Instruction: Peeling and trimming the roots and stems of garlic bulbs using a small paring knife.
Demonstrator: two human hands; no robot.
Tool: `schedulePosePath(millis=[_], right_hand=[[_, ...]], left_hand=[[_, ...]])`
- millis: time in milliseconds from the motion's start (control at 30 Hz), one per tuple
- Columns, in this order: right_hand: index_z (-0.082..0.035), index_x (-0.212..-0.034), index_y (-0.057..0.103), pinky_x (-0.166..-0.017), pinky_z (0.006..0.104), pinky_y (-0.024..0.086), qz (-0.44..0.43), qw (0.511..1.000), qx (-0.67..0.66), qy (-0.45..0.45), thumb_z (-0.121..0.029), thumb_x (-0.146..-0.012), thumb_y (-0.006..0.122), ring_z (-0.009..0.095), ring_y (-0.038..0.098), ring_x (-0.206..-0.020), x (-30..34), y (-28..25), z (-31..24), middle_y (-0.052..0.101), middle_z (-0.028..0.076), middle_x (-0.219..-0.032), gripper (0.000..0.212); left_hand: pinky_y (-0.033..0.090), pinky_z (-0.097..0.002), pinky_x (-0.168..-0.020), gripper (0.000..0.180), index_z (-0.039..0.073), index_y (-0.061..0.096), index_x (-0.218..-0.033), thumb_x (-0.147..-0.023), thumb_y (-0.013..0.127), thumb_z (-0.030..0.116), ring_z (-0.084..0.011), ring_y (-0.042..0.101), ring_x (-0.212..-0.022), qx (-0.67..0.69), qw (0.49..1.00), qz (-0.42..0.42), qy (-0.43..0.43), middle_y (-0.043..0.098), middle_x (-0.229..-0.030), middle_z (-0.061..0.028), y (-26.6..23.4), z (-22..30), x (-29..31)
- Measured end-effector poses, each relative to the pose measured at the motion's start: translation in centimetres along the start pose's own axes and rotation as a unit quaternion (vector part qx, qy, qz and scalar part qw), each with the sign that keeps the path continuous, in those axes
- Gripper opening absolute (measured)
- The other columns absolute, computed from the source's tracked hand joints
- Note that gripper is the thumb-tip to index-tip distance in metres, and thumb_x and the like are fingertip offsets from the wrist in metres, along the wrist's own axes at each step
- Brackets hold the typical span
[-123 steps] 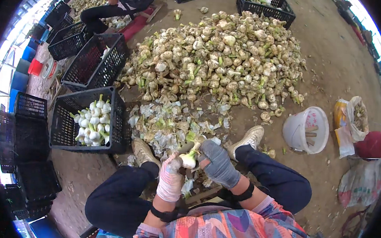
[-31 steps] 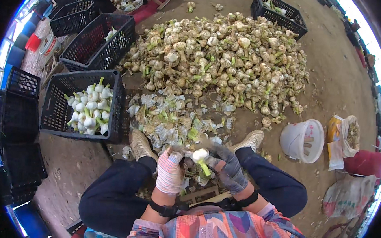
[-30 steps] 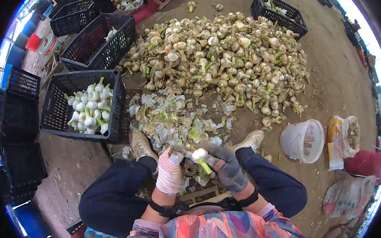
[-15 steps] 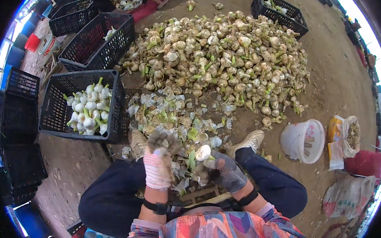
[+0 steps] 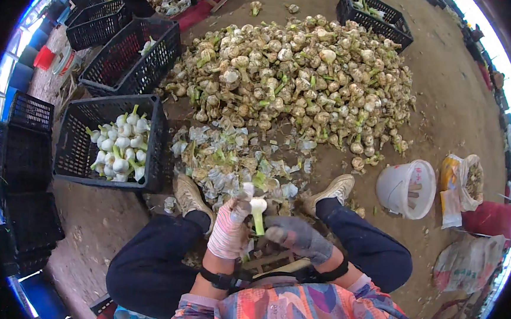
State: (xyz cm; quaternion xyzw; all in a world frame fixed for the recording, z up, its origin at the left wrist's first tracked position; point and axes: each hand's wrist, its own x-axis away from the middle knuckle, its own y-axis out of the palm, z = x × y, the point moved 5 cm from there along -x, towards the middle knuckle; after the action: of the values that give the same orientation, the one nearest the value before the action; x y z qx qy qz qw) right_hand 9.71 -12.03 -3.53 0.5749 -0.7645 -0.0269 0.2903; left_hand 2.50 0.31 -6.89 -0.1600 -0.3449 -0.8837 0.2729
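Head view: hands [image 5: 229, 230] [image 5: 300, 238] partly curled, garlic bulb [image 5: 258, 206] between

Between the left hand [image 5: 231, 228] and the right hand [image 5: 300, 238] there is a small gap, and a white garlic bulb [image 5: 258, 207] takes up part of it. Going far, a hand can pass low over the peels [image 5: 219, 163], but then the big garlic pile [image 5: 296, 79] blocks the way. To the left, the left shoe [image 5: 192, 196] and the black crate's [image 5: 157, 146] high side stand in the way. To the right, past the right shoe [image 5: 336, 192], there is room before the white bucket [image 5: 391, 187].
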Motion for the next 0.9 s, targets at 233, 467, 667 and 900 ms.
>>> schedulePosePath(millis=[233, 467, 667, 900], right_hand=[[-0.002, -0.106, 0.067, -0.076, 0.035, 0.052, 0.21, 0.931, 0.246, -0.169, -0.02, -0.083, 0.071, 0.025, 0.066, -0.087, -0.1, -1.3, -3.6, 0.069, 0.012, -0.092, 0.03], [-0.002, -0.094, 0.067, -0.069, 0.0368, 0.051, 0.202, 0.91, 0.284, -0.225, -0.018, -0.086, 0.065, 0.028, 0.066, -0.076, 0.4, -1.6, -3.7, 0.066, 0.014, -0.083, 0.018], [-0.003, -0.117, 0.058, -0.064, 0.0286, 0.052, 0.275, 0.958, -0.033, -0.068, -0.017, -0.09, 0.06, 0.015, 0.062, -0.081, -0.6, -3.5, -2.7, 0.064, 0.005, -0.094, 0.03], [-0.002, -0.117, 0.059, -0.071, 0.0338, 0.053, 0.156, 0.94, 0.241, -0.183, -0.017, -0.089, 0.063, 0.019, 0.061, -0.091, 0.0, -1.4, -3.1, 0.063, 0.011, -0.104, 0.033]], left_hand=[[0.05, -0.035, -0.091, 0.075, -0.005, 0.047, -0.132, -0.089, 0.056, 0.056, -0.0239, 0.062, -0.106, 0.032, 0.995, -0.083, -0.047, 0.06, -0.12, -0.0171, 3.4, 2.5, 1.3], [0.048, -0.0237, -0.07, 0.071, -0.001, 0.049, -0.133, -0.094, 0.046, 0.059, -0.0129, 0.061, -0.077, -0.1, 0.988, -0.104, -0.056, 0.067, -0.092, -0.0077, 3.5, 3.0, 1.6], [0.047, -0.0266, -0.075, 0.097, 0.0, 0.038, -0.142, -0.072, 0.077, 0.054, -0.0131, 0.058, -0.082, -0.134, 0.978, -0.157, 0.023, 0.059, -0.092, -0.0044, 2.9, 2.9, 1.1], [0.05, -0.0353, -0.084, 0.112, -0.005, 0.028, -0.144, -0.06, 0.089, 0.038, -0.0274, 0.06, -0.1, -0.412, 0.898, -0.072, 0.133, 0.057, -0.112, -0.0182, 3.0, 2.9, 0.0]])
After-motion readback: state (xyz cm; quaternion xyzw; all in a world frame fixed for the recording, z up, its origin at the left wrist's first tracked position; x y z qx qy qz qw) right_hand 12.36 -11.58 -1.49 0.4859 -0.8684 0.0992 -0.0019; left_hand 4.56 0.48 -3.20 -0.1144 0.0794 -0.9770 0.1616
